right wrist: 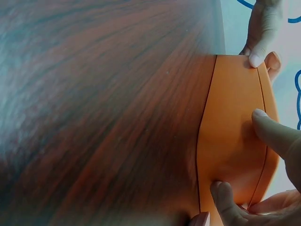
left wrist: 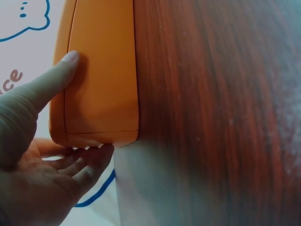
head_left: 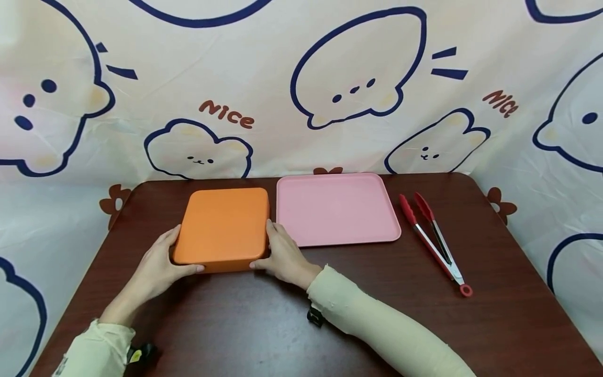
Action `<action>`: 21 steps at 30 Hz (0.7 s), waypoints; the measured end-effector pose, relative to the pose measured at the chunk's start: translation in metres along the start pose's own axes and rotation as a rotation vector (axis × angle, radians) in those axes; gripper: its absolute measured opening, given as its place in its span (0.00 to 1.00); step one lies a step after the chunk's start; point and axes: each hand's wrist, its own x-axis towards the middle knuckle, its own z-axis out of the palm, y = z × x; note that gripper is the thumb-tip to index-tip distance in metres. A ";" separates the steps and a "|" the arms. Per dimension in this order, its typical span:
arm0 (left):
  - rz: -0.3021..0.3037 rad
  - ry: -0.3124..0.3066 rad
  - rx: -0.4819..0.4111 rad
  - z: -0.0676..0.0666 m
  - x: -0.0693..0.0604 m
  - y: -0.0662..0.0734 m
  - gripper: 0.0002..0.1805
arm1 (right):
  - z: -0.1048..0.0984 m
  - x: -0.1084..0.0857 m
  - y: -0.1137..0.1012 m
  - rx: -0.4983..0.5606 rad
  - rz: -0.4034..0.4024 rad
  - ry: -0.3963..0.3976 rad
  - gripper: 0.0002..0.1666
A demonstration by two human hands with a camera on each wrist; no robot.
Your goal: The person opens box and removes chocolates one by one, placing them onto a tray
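An orange lidded box (head_left: pixel 223 225) lies on the left part of the dark wooden table. My left hand (head_left: pixel 157 267) grips its left side, thumb on the front face. In the left wrist view the fingers of that hand (left wrist: pixel 51 160) are against the box's end, the thumb on its side (left wrist: pixel 103 75). My right hand (head_left: pixel 286 256) holds the right side, thumb at the front right corner. The right wrist view shows the right hand (right wrist: pixel 270 174) with fingertips on the box (right wrist: pixel 230 127), the left hand (right wrist: pixel 263 33) at the far end.
A pink tray (head_left: pixel 336 209) lies just right of the box at the back of the table (head_left: pixel 264 324). Red-tipped tongs (head_left: pixel 438 246) lie spread to the right of the tray. A patterned cloth (head_left: pixel 273 89) hangs behind and at both sides.
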 end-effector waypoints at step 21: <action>-0.050 -0.057 0.107 -0.007 0.010 0.004 0.70 | -0.003 0.013 0.000 0.043 0.030 0.005 0.63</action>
